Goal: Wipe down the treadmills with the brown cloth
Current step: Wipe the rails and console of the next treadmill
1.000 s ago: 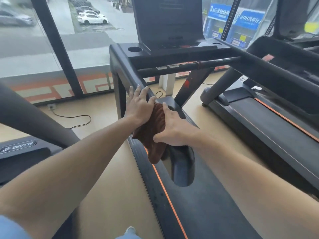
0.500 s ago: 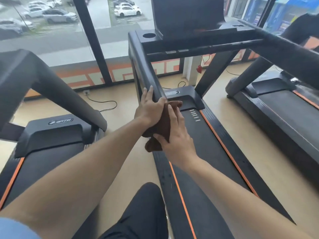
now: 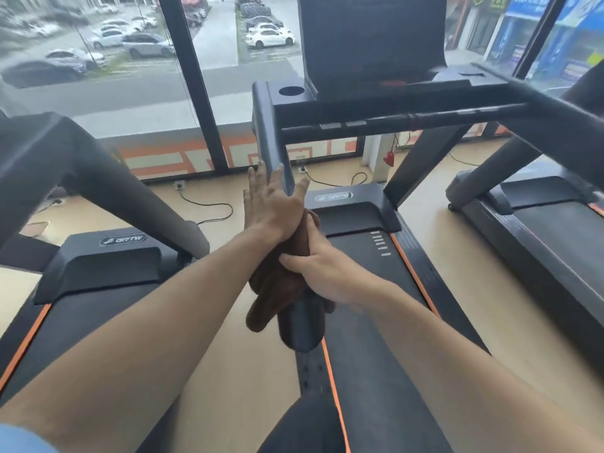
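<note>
Head view puts me at the left handrail (image 3: 273,152) of the middle treadmill (image 3: 359,322). My left hand (image 3: 271,204) lies flat on the rail, fingers straight, thumb on the far side of the bar. My right hand (image 3: 322,269) presses the brown cloth (image 3: 274,289) against the lower stretch of that rail, fingers curled over the bunched fabric; a loose tail hangs down beside the rail's rounded end. I judge the job to be partway through this one rail at most: nothing shows which surfaces are already clean. The console (image 3: 372,37), crossbar (image 3: 408,120), right rail and belt look untouched by the cloth now, and the treadmills to the left (image 3: 98,263) and right (image 3: 539,204) remain.
</note>
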The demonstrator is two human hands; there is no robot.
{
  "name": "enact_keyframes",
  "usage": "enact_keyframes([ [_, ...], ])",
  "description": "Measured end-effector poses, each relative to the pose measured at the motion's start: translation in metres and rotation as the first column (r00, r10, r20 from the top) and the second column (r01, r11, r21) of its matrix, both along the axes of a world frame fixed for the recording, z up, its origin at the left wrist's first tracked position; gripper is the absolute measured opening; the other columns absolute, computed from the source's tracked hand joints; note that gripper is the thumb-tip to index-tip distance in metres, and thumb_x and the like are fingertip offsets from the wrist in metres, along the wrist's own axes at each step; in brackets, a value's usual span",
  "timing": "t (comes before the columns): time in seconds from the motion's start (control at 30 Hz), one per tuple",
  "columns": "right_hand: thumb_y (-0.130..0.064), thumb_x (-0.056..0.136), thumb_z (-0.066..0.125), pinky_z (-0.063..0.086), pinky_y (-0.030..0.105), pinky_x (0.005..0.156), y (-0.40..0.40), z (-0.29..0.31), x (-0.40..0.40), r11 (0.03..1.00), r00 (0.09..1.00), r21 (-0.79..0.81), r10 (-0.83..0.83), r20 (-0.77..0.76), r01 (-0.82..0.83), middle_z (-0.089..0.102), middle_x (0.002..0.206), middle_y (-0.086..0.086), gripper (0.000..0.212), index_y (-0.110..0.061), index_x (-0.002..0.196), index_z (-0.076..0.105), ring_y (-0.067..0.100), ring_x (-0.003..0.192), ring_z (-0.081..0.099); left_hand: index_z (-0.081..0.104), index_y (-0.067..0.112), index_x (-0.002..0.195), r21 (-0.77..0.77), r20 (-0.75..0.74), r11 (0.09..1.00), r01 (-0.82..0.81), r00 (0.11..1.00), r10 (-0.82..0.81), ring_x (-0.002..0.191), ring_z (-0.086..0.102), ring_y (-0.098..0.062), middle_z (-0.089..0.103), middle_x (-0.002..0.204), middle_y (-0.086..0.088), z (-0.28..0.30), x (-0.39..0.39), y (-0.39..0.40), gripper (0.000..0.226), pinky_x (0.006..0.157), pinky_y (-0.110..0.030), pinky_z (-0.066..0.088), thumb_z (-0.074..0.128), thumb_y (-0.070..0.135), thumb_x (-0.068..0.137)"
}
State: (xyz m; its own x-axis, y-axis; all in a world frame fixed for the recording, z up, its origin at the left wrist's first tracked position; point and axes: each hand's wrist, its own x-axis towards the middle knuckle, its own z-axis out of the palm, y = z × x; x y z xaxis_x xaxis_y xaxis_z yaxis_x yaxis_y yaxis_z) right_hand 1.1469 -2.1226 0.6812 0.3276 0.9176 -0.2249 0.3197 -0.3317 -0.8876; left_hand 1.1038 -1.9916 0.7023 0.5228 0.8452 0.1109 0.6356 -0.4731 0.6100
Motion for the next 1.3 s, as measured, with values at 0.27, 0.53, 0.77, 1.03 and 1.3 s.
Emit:
enact_keyframes([
  [0.27, -0.078, 0.058, 0.057, 0.028, 0.046, 0.124, 0.1, -0.009, 0.066, 0.986, 0.991, -0.102, 0.13, -0.038, -0.133, 0.023, 0.17, -0.003, 0.13, -0.048, 0.154, -0.025, 0.021, 0.154, 0.029, 0.019, 0.024, 0.163, 0.038, -0.158, 0.989, -0.146, 0.976, 0.15, 0.159, -0.003, -0.022, 0.002, 0.173, -0.002, 0.0, 0.055, 0.088, 0.071, 0.128, -0.05, 0.004, 0.033, 0.06, 0.103],
  [0.53, -0.04, 0.103, 0.058, 0.03, 0.021, 0.113, 0.113, 0.025, 0.083, 0.971, 0.975, -0.168, 0.143, -0.17, -0.172, 0.007, 0.168, -0.016, 0.1, -0.042, 0.156, -0.027, 0.006, 0.15, 0.024, 0.026, 0.02, 0.16, 0.11, -0.205, 0.981, -0.158, 0.963, 0.178, 0.158, 0.005, -0.025, 0.013, 0.171, -0.007, -0.002, 0.078, 0.113, 0.066, 0.128, -0.048, 0.008, 0.037, 0.052, 0.104],
  [0.77, -0.007, 0.099, 0.05, 0.056, 0.022, 0.09, 0.119, 0.049, 0.113, 0.954, 0.95, -0.272, 0.042, -0.31, -0.13, 0.068, 0.128, -0.021, 0.074, -0.059, 0.15, 0.034, 0.012, 0.118, 0.066, 0.019, 0.02, 0.163, 0.155, -0.334, 0.958, -0.242, 0.9, 0.281, 0.159, -0.003, -0.025, 0.009, 0.172, -0.005, 0.005, 0.101, 0.119, 0.068, 0.127, -0.051, 0.003, 0.033, 0.052, 0.104],
  [1.03, 0.007, 0.085, 0.05, 0.057, 0.022, 0.074, 0.165, 0.048, 0.17, 0.855, 0.896, -0.444, 0.051, -0.442, -0.268, 0.075, 0.115, 0.0, 0.07, -0.036, 0.14, 0.057, 0.018, 0.101, 0.071, -0.003, 0.012, 0.163, 0.113, -0.516, 0.917, -0.383, 0.766, 0.383, 0.158, -0.005, -0.029, 0.001, 0.172, -0.01, 0.007, 0.149, 0.138, 0.082, 0.127, -0.051, 0.006, 0.037, 0.053, 0.104],
  [1.3, -0.006, 0.055, 0.047, 0.048, 0.03, 0.06, 0.189, 0.077, 0.244, 0.876, 0.857, -0.354, 0.118, -0.501, -0.328, 0.071, 0.089, 0.017, 0.061, -0.015, 0.109, 0.074, 0.033, 0.076, 0.067, 0.031, 0.013, 0.158, -0.229, -0.519, 0.597, -0.769, 0.615, 0.594, 0.153, 0.02, -0.032, 0.037, 0.162, -0.01, 0.023, 0.174, 0.191, 0.092, 0.122, -0.056, 0.013, 0.01, 0.077, 0.095],
])
